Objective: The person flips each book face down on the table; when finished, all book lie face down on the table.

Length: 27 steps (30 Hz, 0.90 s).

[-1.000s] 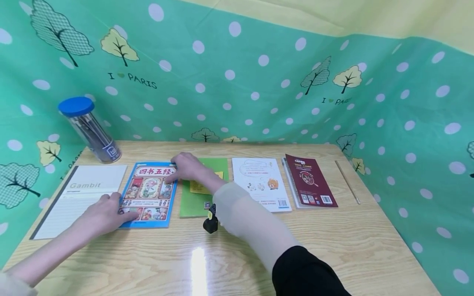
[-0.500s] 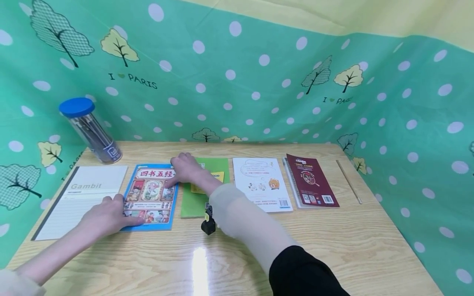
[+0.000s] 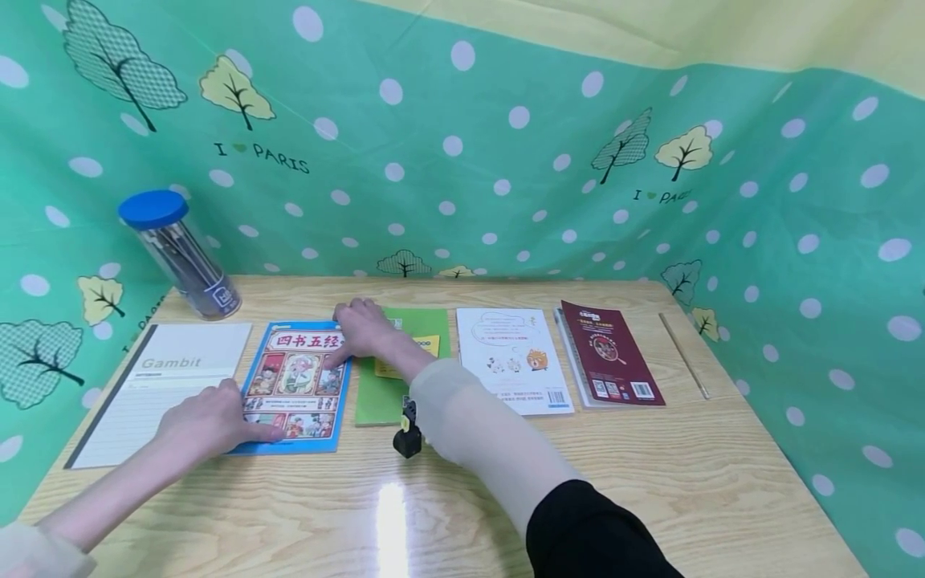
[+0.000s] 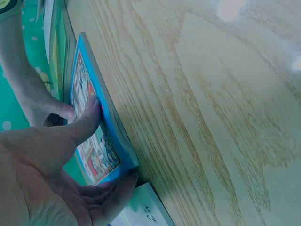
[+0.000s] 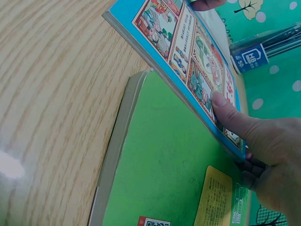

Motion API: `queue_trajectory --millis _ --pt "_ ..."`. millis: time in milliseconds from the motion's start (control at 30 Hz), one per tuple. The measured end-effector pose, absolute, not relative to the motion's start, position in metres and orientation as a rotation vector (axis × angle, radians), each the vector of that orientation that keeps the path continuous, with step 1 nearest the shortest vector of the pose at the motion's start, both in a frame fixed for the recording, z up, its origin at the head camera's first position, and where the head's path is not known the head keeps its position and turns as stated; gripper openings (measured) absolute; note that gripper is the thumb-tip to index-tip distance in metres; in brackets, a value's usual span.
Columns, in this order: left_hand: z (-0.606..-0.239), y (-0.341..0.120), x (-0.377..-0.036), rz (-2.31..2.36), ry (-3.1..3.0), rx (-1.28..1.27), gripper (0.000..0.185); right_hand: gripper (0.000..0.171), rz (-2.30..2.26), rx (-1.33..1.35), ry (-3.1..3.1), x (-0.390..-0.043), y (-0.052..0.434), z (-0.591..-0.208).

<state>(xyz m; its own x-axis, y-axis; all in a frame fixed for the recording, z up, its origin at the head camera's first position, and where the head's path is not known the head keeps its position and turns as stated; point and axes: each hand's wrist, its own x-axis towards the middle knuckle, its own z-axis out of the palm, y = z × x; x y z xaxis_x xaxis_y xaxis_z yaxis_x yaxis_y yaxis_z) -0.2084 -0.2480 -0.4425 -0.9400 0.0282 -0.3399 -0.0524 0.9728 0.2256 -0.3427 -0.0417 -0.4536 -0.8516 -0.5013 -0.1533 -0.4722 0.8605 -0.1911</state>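
A blue-bordered picture book (image 3: 299, 377) lies face up between the two hands. At its lower left, the left hand (image 3: 205, 421) holds it with the thumb over the cover and the other fingers along the left edge. In the left wrist view, those fingers (image 4: 123, 190) curl at the book's side. The right hand (image 3: 364, 331) grips the upper right edge; the right wrist view shows its thumb (image 5: 228, 110) on the cover and its fingers partly hidden beneath. Right beside the book lies a green book (image 5: 160, 136) with a yellow panel, partly covered by the right arm in the head view.
A Gambit notebook (image 3: 144, 409) lies to the left, with a blue-lidded tube of pencils (image 3: 191, 261) behind it. Further right are a white book (image 3: 509, 353), a dark red book (image 3: 614, 353) on another book, and a pencil (image 3: 682, 353). A patterned cloth surrounds the wooden table (image 3: 650, 490).
The blue-bordered book has shifted slightly toward the person, with both hands still holding it. In the last half second it has barely moved. The other books stay in place.
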Motion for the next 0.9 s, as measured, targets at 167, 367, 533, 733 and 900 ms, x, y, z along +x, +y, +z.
queue_trajectory --millis 167,367,533,733,900 --pt "-0.445 -0.250 -0.209 0.366 2.792 -0.034 0.085 0.096 -0.286 -0.726 2.846 -0.340 -0.044 -0.454" --pt "-0.448 -0.256 -0.210 0.375 2.763 -0.059 0.080 0.096 -0.404 -0.683 2.823 -0.336 -0.045 -0.455" --pt "-0.446 -0.256 -0.213 0.372 2.710 -0.063 0.081 0.094 -0.464 -0.701 2.803 -0.337 -0.043 -0.455" --pt "-0.441 -0.258 -0.218 0.375 2.634 -0.037 0.088 0.088 -0.593 -0.674 2.769 -0.337 -0.039 -0.453" --pt "-0.436 -0.260 -0.222 0.387 2.630 -0.024 0.092 0.073 -0.794 -0.687 2.699 -0.337 -0.033 -0.446"
